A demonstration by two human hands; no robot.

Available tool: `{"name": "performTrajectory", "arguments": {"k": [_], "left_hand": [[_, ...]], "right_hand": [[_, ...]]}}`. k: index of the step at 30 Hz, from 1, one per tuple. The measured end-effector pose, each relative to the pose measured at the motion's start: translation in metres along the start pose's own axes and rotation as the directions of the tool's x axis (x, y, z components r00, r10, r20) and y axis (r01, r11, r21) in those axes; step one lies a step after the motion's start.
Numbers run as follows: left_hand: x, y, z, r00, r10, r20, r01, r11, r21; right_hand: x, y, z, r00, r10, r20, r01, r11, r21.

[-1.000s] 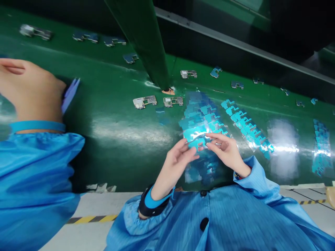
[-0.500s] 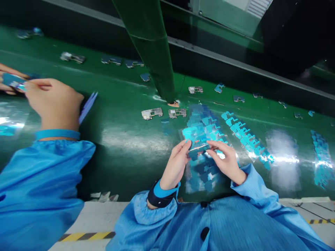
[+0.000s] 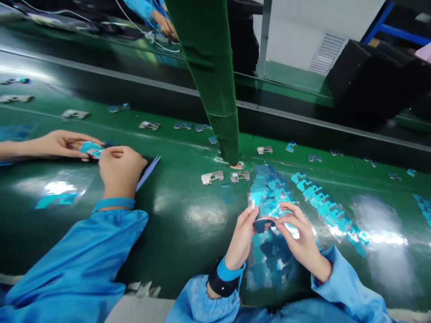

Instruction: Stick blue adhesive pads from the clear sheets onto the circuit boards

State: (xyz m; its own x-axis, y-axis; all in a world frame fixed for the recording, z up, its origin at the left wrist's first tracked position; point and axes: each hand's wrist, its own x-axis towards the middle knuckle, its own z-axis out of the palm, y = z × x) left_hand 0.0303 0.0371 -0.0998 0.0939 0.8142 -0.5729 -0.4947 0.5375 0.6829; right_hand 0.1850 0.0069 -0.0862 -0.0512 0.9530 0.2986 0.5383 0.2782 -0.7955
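My left hand [image 3: 241, 233] pinches the left end of a small circuit board [image 3: 263, 224] with a dark blue face, held tilted above the worktop. My right hand [image 3: 301, 235] has its thumb and forefinger closed at the board's right end; the other fingers are raised. Any film between those fingertips is too small to make out. Beneath both hands lies a clear sheet of overlapping blue film cutouts [image 3: 269, 255]. Just beyond, two silvery circuit boards rest side by side, the left board [image 3: 212, 177] and the right board [image 3: 240, 176].
A green post [image 3: 220, 103] rises from the worktop ahead. To my left, a co-worker's hands [image 3: 119, 168] hold another board beside purple tweezers [image 3: 148, 172]. A strip of blue cutouts [image 3: 328, 208] lies at right. Several boards [image 3: 265, 150] line the raised green band behind.
The view has tilted up and swung left, showing more of the co-worker and the background. The board between my hands now appears more edge-on; my right fingers have spread a little.
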Motion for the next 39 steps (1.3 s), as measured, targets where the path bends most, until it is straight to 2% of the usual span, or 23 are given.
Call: {"name": "performTrajectory", "arguments": {"k": [4, 7, 10, 13, 17, 21, 25, 28, 34, 36, 39], "left_hand": [[-0.001, -0.001, 0.007, 0.999, 0.033, 0.023, -0.033, 0.999, 0.011], [0.000, -0.002, 0.009, 0.997, 0.080, 0.020, -0.081, 0.996, 0.024], [0.003, -0.003, 0.007, 0.992, 0.129, 0.017, -0.129, 0.990, 0.051], [0.007, -0.005, 0.004, 0.989, 0.146, 0.023, -0.147, 0.987, 0.063], [0.010, -0.006, 0.002, 0.989, 0.145, 0.041, -0.147, 0.988, 0.056], [0.009, -0.005, 0.003, 0.988, 0.147, 0.038, -0.149, 0.987, 0.067], [0.009, -0.005, 0.002, 0.991, 0.131, 0.022, -0.133, 0.987, 0.086], [0.010, -0.005, 0.001, 0.994, 0.106, 0.007, -0.106, 0.990, 0.092], [0.008, -0.003, -0.001, 0.997, 0.074, 0.003, -0.074, 0.993, 0.089], [0.008, -0.002, -0.002, 0.997, 0.077, 0.003, -0.077, 0.993, 0.085], [0.007, -0.001, -0.002, 0.997, 0.081, -0.003, -0.080, 0.993, 0.084]], "right_hand": [[0.001, 0.000, -0.004, 0.998, -0.054, -0.009, 0.053, 0.993, -0.102], [0.003, 0.001, -0.005, 0.991, -0.131, 0.034, 0.133, 0.989, -0.070], [0.003, -0.002, -0.005, 0.991, -0.125, 0.048, 0.127, 0.991, -0.034], [0.004, -0.006, -0.005, 0.996, -0.079, 0.041, 0.080, 0.997, -0.021], [0.006, -0.006, -0.006, 0.998, 0.043, 0.048, -0.045, 0.998, 0.032], [0.009, 0.000, -0.010, 0.974, 0.160, 0.162, -0.181, 0.976, 0.121], [0.017, 0.002, -0.018, 0.945, 0.171, 0.280, -0.219, 0.964, 0.151], [0.040, 0.006, -0.032, 0.944, 0.148, 0.294, -0.183, 0.978, 0.097], [0.132, 0.036, -0.063, 0.995, 0.093, 0.036, -0.085, 0.980, -0.180], [0.164, 0.052, -0.062, 0.997, 0.073, -0.004, -0.072, 0.971, -0.227], [0.201, 0.076, -0.047, 0.999, 0.052, -0.015, -0.055, 0.974, -0.219]]}}
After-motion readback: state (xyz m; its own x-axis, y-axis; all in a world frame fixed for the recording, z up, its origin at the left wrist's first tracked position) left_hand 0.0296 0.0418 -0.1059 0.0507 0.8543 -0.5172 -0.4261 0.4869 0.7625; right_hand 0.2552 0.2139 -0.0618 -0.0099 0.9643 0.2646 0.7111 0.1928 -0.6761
